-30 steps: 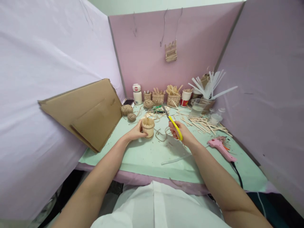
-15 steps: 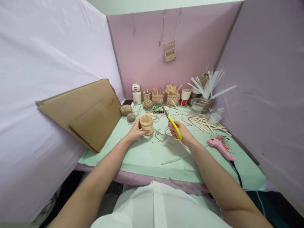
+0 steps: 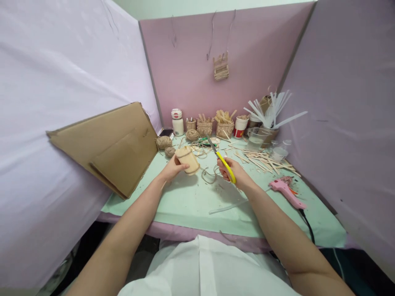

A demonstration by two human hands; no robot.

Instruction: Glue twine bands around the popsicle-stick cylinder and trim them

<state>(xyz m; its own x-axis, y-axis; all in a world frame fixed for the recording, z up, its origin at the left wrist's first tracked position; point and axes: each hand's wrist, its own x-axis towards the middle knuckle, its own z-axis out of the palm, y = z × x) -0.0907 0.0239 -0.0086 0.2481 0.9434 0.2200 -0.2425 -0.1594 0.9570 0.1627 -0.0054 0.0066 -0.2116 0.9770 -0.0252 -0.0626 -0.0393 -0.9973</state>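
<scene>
Left hand: grip is clasping a tilted cup.
Right hand: grip is closely wrapping yellow scissors.
Glue gun: lying on the counter.

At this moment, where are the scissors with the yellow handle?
In the head view, the yellow-handled scissors are in the right hand, to the right of the tilted pale cup held in the left hand.

The left hand holds a round, cream, wooden-looking cup tilted in its fingers, and the right hand holds yellow-handled metal scissors above the green worktop.
</scene>
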